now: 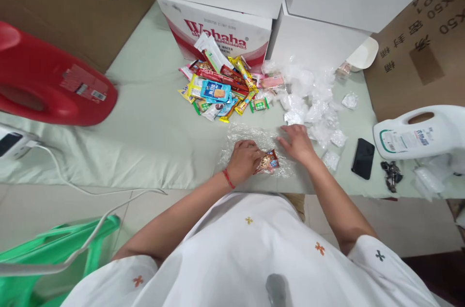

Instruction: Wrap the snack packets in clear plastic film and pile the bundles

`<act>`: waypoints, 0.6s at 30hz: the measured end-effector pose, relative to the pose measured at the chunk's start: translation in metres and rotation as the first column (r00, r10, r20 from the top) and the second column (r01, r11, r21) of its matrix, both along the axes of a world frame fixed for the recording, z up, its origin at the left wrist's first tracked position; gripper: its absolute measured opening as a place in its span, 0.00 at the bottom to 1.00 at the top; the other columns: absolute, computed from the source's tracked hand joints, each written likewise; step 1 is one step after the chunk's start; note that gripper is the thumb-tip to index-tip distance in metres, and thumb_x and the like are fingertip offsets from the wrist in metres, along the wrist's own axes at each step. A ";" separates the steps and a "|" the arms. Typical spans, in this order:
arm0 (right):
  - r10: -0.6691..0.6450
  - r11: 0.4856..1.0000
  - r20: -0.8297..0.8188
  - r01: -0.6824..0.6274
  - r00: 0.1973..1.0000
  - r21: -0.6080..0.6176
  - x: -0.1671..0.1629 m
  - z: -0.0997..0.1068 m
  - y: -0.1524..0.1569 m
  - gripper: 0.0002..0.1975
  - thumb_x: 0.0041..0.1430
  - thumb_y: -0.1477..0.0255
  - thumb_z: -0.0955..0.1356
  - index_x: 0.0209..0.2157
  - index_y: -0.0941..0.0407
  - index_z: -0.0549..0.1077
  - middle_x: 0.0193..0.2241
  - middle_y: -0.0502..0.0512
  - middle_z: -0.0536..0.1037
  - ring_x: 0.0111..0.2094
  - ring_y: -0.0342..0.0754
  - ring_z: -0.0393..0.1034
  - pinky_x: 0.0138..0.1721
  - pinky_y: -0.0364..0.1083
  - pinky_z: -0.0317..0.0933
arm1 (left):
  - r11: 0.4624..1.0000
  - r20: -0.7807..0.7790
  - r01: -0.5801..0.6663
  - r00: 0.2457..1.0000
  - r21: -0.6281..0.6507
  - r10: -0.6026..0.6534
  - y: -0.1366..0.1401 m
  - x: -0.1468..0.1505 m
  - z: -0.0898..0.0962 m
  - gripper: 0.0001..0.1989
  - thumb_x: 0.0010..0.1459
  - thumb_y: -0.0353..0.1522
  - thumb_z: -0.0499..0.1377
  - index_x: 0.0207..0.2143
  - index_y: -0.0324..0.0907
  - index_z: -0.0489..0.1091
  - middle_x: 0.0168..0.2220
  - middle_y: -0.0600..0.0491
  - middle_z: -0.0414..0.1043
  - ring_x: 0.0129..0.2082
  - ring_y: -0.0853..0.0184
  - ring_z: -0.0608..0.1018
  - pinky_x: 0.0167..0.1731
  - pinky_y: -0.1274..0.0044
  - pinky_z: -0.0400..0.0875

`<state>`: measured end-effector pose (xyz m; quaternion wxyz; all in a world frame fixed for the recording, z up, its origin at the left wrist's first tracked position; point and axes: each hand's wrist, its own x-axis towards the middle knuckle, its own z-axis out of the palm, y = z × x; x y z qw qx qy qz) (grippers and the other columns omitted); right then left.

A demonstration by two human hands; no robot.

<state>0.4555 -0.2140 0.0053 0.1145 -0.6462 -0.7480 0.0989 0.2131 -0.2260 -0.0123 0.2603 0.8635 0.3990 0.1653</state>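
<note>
A sheet of clear bubble wrap (238, 133) lies flat near the table's front edge. On it rests a small brown snack packet (271, 161) with a printed wrapper. My left hand (246, 161), a red cord on its wrist, curls over the packet's left end and covers part of it. At the sheet's right side is my right hand (298, 142), thumb apart from the fingers and nothing visible in its grasp. Just beyond the sheet, a pile of wrapped snacks (216, 90) in several colours sits beside a heap of bubble-wrapped bundles (314, 96).
A Wahaha carton (218, 31) and white boxes stand behind the snacks. To the left are a red jug (54, 79) and a white cable (58, 166). A black phone (363, 158), keys (391, 175) and a white detergent bottle (421, 132) lie at the right.
</note>
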 end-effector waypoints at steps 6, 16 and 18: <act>0.202 0.950 -0.049 -0.208 0.978 -0.232 -0.032 -0.006 0.047 0.07 0.63 0.71 0.69 0.38 0.59 0.79 0.32 0.58 0.77 0.41 0.54 0.68 0.46 0.48 0.59 | 0.999 0.063 0.021 0.998 0.046 -0.024 0.003 -0.001 -0.006 0.12 0.64 0.28 0.59 0.40 0.50 0.82 0.43 0.53 0.83 0.55 0.55 0.71 0.55 0.58 0.57; 0.321 0.871 -0.383 -0.429 0.866 -0.241 -0.028 0.017 -0.043 0.20 0.68 0.68 0.66 0.60 0.53 0.73 0.40 0.54 0.83 0.37 0.49 0.75 0.39 0.44 0.63 | 0.948 0.000 -0.293 0.955 0.126 0.295 0.001 0.005 -0.003 0.09 0.57 0.37 0.67 0.36 0.42 0.78 0.48 0.42 0.73 0.53 0.48 0.69 0.50 0.56 0.63; 0.346 0.864 -0.306 -0.428 0.887 -0.263 -0.036 0.004 -0.062 0.28 0.69 0.68 0.66 0.68 0.52 0.64 0.46 0.57 0.83 0.41 0.51 0.77 0.41 0.45 0.65 | 0.922 0.001 -0.370 0.928 0.112 0.372 0.003 0.000 -0.006 0.17 0.51 0.39 0.70 0.40 0.39 0.76 0.50 0.38 0.71 0.56 0.44 0.68 0.55 0.53 0.62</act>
